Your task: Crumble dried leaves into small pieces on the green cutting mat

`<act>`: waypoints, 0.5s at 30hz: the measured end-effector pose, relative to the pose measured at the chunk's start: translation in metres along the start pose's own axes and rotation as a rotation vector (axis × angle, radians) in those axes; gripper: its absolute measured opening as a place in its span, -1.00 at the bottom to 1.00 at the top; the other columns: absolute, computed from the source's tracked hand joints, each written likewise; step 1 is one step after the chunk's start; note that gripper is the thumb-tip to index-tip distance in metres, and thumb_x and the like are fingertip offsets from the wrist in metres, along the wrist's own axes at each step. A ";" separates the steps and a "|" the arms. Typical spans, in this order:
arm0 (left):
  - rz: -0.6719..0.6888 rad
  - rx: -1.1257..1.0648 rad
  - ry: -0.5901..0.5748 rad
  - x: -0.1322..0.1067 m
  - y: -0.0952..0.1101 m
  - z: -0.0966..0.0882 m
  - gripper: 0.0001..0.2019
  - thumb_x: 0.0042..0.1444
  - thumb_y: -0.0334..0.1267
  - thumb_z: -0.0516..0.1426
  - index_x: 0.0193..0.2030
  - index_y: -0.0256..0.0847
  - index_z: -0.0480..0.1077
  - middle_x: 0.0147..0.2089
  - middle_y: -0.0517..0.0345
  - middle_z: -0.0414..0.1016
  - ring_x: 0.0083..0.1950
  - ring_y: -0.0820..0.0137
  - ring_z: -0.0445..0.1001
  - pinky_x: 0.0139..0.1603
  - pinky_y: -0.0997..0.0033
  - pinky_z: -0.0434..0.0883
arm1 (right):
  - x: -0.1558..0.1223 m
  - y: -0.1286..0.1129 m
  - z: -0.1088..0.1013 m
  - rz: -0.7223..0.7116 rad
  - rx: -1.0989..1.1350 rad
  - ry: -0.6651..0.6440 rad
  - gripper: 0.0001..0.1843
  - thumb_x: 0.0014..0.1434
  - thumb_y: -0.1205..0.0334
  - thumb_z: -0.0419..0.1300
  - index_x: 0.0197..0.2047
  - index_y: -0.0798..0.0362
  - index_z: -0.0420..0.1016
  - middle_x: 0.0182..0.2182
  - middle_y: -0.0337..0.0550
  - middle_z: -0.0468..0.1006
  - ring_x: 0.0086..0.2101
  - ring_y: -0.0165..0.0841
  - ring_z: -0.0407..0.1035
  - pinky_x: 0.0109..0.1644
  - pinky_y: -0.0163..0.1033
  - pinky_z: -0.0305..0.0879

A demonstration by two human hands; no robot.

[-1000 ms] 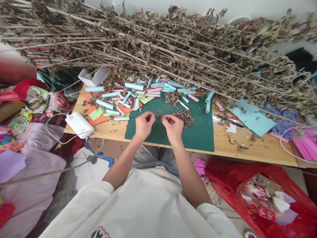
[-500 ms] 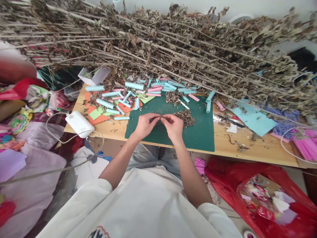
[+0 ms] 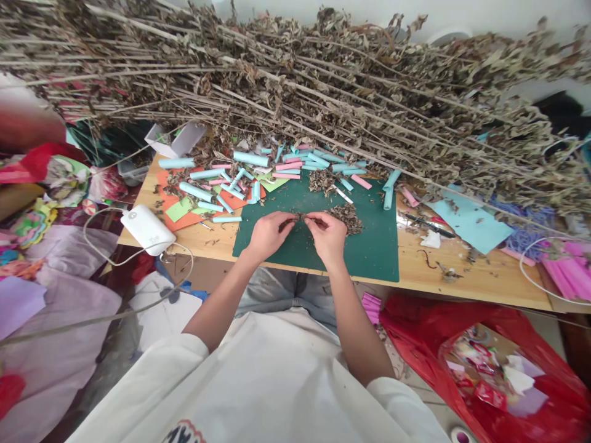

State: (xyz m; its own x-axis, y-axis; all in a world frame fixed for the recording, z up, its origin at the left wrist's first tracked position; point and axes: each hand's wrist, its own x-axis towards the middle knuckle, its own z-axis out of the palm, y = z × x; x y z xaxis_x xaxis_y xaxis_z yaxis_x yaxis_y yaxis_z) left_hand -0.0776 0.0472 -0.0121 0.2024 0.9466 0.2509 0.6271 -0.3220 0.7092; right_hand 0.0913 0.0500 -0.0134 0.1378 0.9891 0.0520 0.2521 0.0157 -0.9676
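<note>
Over a green cutting mat (image 3: 373,252), my left hand (image 3: 271,234) and my right hand (image 3: 329,235) face each other with fingers pinched. Between their fingertips is a small dark bit of dried leaf (image 3: 300,216), held from both sides. A pile of crumbled dried leaves (image 3: 348,219) lies just behind my right hand, partly covered by it. Farther back on the mat sit a second leaf heap (image 3: 321,180) and a small white rolled paper tube (image 3: 344,195).
Rolled blue paper tubes (image 3: 196,192) and pink ones (image 3: 289,166) lie scattered behind the mat. Dried leafy stalks (image 3: 295,80) spread across the back. A white power bank (image 3: 148,229) with a cable sits left. A red plastic bag (image 3: 415,332) of scraps stands below right.
My fingertips have moved slightly apart, the right hand shifting a little to the right, with the leaf bit showing between them. The view has shifted slightly.
</note>
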 end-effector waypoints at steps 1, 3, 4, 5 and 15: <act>0.011 0.015 -0.020 -0.001 0.001 0.000 -0.80 0.22 -0.27 0.12 -0.06 -0.16 0.50 -0.17 0.07 0.57 -0.18 0.36 0.52 -0.19 0.41 0.41 | 0.000 0.001 0.001 0.011 0.012 -0.009 -0.83 0.06 0.18 0.24 -0.32 0.06 0.61 -0.38 -0.12 0.64 -0.40 -0.30 0.50 -0.27 -0.22 0.44; 0.023 0.033 -0.025 -0.003 0.003 0.000 -0.78 0.23 -0.25 0.12 -0.01 -0.14 0.49 -0.10 0.05 0.55 -0.14 0.35 0.52 -0.18 0.40 0.42 | 0.000 0.002 0.002 0.020 0.041 -0.037 -0.83 0.05 0.19 0.24 -0.30 0.06 0.61 -0.37 -0.12 0.64 -0.39 -0.29 0.51 -0.26 -0.22 0.44; 0.025 0.030 -0.014 -0.003 0.004 0.001 -0.77 0.24 -0.23 0.11 -0.01 -0.14 0.48 -0.08 0.04 0.54 -0.13 0.35 0.52 -0.17 0.40 0.43 | -0.001 0.003 0.003 0.025 0.061 -0.051 -0.82 0.04 0.19 0.25 -0.30 0.06 0.61 -0.37 -0.12 0.64 -0.38 -0.29 0.51 -0.25 -0.22 0.45; 0.026 0.018 0.002 -0.003 0.004 0.001 -0.78 0.24 -0.22 0.11 -0.02 -0.14 0.48 -0.06 0.04 0.52 -0.11 0.35 0.52 -0.17 0.40 0.43 | -0.001 0.003 0.003 0.031 0.084 -0.061 -0.82 0.03 0.19 0.26 -0.29 0.06 0.61 -0.36 -0.12 0.64 -0.36 -0.28 0.52 -0.23 -0.21 0.45; -0.011 -0.092 0.045 0.006 0.011 0.001 -0.77 0.14 -0.28 0.19 -0.05 -0.18 0.46 -0.09 0.05 0.52 -0.30 0.43 0.47 -0.28 0.42 0.44 | 0.001 0.000 0.002 0.049 0.141 -0.075 -0.83 0.01 0.18 0.28 -0.30 0.05 0.57 -0.39 -0.14 0.61 -0.38 -0.29 0.50 -0.26 -0.21 0.44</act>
State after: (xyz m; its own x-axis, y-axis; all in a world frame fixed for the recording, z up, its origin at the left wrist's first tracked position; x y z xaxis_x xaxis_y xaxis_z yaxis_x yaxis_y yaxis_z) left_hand -0.0690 0.0494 -0.0036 0.1603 0.9491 0.2711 0.5570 -0.3138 0.7690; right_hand 0.0899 0.0508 -0.0141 0.0732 0.9973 -0.0101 0.1090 -0.0181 -0.9939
